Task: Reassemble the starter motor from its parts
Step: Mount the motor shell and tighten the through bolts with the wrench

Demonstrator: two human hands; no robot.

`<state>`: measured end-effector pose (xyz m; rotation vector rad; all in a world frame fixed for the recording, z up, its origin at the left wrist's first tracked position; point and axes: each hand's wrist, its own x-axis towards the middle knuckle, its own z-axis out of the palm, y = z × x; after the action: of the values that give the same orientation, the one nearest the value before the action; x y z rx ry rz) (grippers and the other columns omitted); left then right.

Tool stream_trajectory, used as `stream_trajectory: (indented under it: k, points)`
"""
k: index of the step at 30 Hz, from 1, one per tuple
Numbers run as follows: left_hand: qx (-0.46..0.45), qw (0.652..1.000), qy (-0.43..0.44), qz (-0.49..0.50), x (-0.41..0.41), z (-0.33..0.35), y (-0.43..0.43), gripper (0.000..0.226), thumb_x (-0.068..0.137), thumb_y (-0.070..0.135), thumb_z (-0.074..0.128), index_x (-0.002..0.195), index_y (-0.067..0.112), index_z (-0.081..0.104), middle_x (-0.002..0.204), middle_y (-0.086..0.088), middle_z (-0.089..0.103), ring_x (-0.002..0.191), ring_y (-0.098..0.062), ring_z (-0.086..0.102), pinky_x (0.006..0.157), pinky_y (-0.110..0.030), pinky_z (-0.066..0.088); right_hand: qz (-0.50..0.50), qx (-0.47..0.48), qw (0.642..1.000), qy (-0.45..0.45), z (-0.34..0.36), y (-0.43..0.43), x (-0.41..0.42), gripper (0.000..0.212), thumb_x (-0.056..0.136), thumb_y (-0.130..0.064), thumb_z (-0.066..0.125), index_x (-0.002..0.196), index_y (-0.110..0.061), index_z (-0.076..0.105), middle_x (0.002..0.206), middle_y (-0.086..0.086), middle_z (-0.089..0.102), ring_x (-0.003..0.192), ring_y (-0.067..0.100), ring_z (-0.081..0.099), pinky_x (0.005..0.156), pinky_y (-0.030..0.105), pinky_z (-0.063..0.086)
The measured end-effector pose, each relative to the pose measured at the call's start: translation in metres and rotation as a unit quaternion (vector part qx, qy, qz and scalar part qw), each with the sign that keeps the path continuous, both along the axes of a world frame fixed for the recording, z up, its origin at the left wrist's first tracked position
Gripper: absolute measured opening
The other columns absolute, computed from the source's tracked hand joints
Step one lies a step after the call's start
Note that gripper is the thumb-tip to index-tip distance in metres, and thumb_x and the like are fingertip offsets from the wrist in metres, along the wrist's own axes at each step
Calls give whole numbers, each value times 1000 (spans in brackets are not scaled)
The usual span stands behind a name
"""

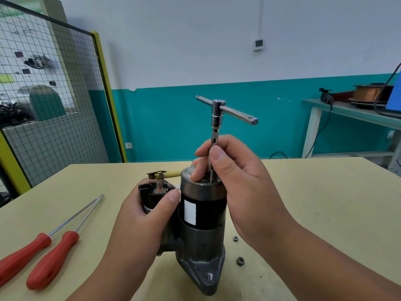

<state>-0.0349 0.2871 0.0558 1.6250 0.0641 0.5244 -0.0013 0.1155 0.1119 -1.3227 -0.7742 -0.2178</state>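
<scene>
While the dark grey and black cylindrical starter motor (202, 216) is stood upright on the pale wooden table (325, 203), with its cast mounting nose at the bottom, it is steadied by the left hand (141, 220), whose fingers and thumb are curled round the smaller black solenoid cylinder (152, 193) at the motor's side. The thin shaft of a chrome T-handle socket wrench (218, 115) is pinched between the thumb and fingers of the right hand (240, 183), and the tool is held vertically with its lower end set on the motor's top cap. Two red-handled screwdrivers (52, 259) are laid side by side on the table to the left, and two small dark nuts (240, 260) are seen just right of the motor's base.
</scene>
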Motion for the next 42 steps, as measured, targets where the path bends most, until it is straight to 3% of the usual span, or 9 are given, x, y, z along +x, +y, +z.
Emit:
stream_trajectory:
  k: [4,8,15,20,27,32,37,40,42]
  points:
    - [7,1000,-5,3,1,0,0,48,60,72,70,103,50,74,94,9,80,92,-24,79,69,-55,66,0,2,1000,-5,0,0,0,21,103,-36,48,94,-32,67,80,-3,73,83,10,68,85,16,52]
    - [-18,1000,-1,-5,1,-1,0,51,59,69,73,104,44,76,92,5,80,85,-25,80,56,-51,65,2,2,1000,-1,0,0,-1,21,102,-37,48,95,-34,67,81,-2,73,85,12,68,86,17,52]
    - [-15,1000,-1,-12,1,-1,1,48,59,68,72,102,47,76,93,7,80,83,-17,79,54,-46,65,19,12,1000,20,-1,-2,0,29,104,-36,42,97,-30,70,83,1,73,86,15,69,89,20,54]
    - [-17,1000,3,-3,0,1,-1,23,74,51,73,96,48,76,87,9,79,77,-13,79,46,-36,60,15,7,1000,14,-1,-1,1,27,104,-35,44,96,-31,70,82,0,73,85,14,69,89,21,55]
    - [-15,1000,2,-6,1,-1,1,48,58,68,73,101,47,76,91,9,79,84,-21,79,53,-45,64,15,10,1000,4,0,0,0,21,103,-35,48,96,-30,67,81,-2,72,84,11,68,85,17,52]
    - [-18,1000,6,-13,1,0,0,42,60,64,76,98,48,76,90,8,80,82,-16,79,51,-42,64,13,15,1000,-4,-1,1,-1,18,102,-34,49,96,-31,66,80,-2,72,84,9,68,83,15,52]
    - [-7,1000,4,-3,-1,3,-1,48,58,69,72,99,46,76,89,6,79,83,-28,79,49,-43,62,11,9,1000,-5,-1,0,0,19,103,-34,50,98,-34,68,80,-4,72,86,7,69,84,12,51]
    - [1,1000,1,-1,-1,2,-1,49,59,71,71,101,47,75,91,7,79,91,-31,78,56,-48,64,16,18,1000,-2,-1,0,0,19,103,-31,51,98,-30,68,79,-3,72,84,6,69,83,13,51]
    - [-1,1000,1,3,-1,3,-1,47,59,70,71,100,47,75,89,7,79,88,-31,78,50,-41,61,19,21,1000,-2,-1,0,0,18,103,-31,51,98,-29,69,79,-3,72,83,6,68,83,13,51]
